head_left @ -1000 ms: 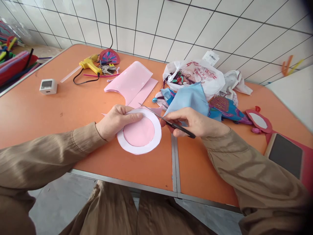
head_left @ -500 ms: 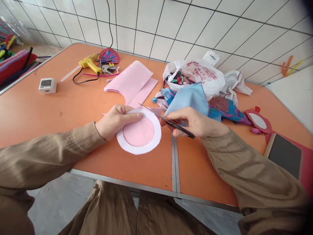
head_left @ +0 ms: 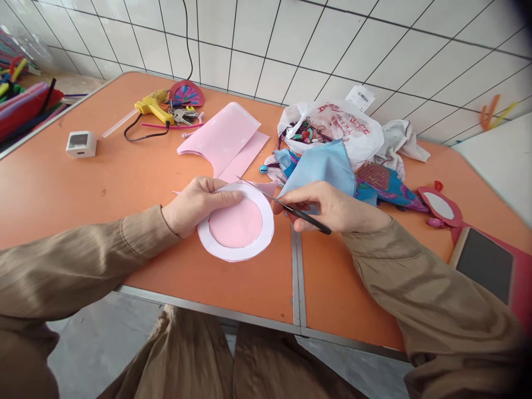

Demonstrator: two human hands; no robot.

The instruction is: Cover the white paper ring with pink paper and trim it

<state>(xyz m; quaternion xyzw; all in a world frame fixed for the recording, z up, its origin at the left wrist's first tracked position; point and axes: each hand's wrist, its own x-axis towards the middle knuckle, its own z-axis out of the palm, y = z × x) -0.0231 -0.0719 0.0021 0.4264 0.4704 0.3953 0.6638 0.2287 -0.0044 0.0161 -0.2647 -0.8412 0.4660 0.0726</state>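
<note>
My left hand pinches the upper left of a white paper ring backed by pink paper, thumb on top and fingers underneath. In my right hand is a pair of black-handled scissors. Their blades lie along the ring's upper right edge, pointing left toward my left thumb. A strip of pink paper shows just beyond the blades. Behind my left hand lie folded pink sheets, one with a curved cut-out. Blue cloth rests just behind my right hand.
A yellow glue gun, keys and a small white box are at the back left. A white plastic bag holds cords and beads. To the right are a red-rimmed oval piece and a phone.
</note>
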